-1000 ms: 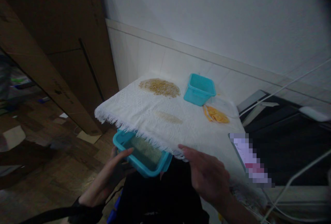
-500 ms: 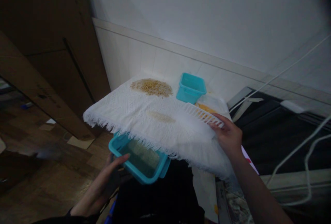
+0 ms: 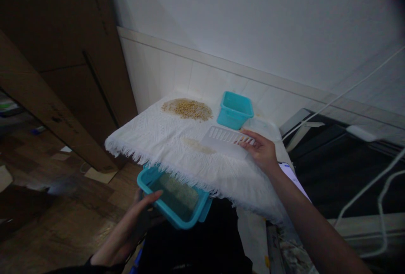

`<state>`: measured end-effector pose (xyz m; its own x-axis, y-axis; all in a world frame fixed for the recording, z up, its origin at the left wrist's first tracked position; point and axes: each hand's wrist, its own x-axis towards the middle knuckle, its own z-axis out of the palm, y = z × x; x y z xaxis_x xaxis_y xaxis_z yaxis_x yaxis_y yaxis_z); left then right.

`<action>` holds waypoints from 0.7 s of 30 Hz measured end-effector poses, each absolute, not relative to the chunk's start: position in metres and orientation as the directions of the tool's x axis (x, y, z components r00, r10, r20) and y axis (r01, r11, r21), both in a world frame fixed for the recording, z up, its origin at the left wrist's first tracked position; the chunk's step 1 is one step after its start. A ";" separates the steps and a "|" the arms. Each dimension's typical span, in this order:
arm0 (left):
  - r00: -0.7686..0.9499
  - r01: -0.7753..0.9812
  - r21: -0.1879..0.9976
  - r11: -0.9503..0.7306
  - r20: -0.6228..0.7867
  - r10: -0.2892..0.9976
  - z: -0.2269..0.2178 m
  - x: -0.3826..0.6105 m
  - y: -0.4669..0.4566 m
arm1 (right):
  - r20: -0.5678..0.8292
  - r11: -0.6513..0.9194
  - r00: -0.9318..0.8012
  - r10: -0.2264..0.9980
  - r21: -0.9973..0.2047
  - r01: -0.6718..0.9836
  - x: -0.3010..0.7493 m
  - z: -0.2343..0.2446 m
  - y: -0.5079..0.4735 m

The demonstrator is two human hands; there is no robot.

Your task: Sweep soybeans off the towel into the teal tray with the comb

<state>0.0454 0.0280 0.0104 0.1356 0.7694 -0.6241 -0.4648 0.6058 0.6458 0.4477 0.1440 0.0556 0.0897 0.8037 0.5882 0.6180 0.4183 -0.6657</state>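
My left hand point(image 3: 144, 207) grips the rim of a teal plastic container point(image 3: 182, 224), tilted under the cloth's fringed front edge, with pale grain point(image 3: 180, 193) inside. My right hand point(image 3: 261, 151) is closed on the right end of a white slotted plastic piece point(image 3: 218, 137), which lies low over the cloth; its exact kind is unclear. By its left end is a small thin heap of pale grain point(image 3: 199, 145). Farther back, a spread of yellow soybean-like beans point(image 3: 188, 108) mixed with finer grain rests on the white cloth point(image 3: 152, 128).
A second teal container point(image 3: 236, 107) stands at the back near the wall. Tall cardboard boxes point(image 3: 63, 75) are on the left. A phone with a lit screen point(image 3: 292, 177) lies at the right, beside white cables point(image 3: 351, 200) and a dark panel.
My right hand has moved left with the slotted piece, bringing it up to the small grain heap. My left hand keeps the container under the fringe. The view has shifted slightly.
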 end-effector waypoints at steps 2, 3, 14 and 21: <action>0.123 -0.475 0.646 0.598 -0.624 0.771 0.007 0.047 0.025 | 0.586 0.426 0.077 0.806 -0.667 0.611 0.440 0.055 0.149; 0.118 -0.476 0.648 0.595 -0.623 0.773 0.006 0.048 0.024 | 0.583 0.428 0.070 0.809 -0.667 0.610 0.435 0.055 0.151; 0.126 -0.470 0.658 0.588 -0.609 0.783 0.008 0.048 0.022 | 0.565 0.483 -0.027 0.825 -0.678 0.555 0.383 0.051 0.179; 0.103 -0.466 0.627 0.624 -0.662 0.742 0.010 0.044 0.029 | 0.584 0.512 -0.055 0.810 -0.657 0.553 0.359 0.050 0.194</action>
<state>0.0445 0.0290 0.0096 0.1028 0.7421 -0.6624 -0.4658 0.6243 0.6271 0.3586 0.1944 0.0499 -0.0550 0.8099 0.5840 0.5533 0.5116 -0.6574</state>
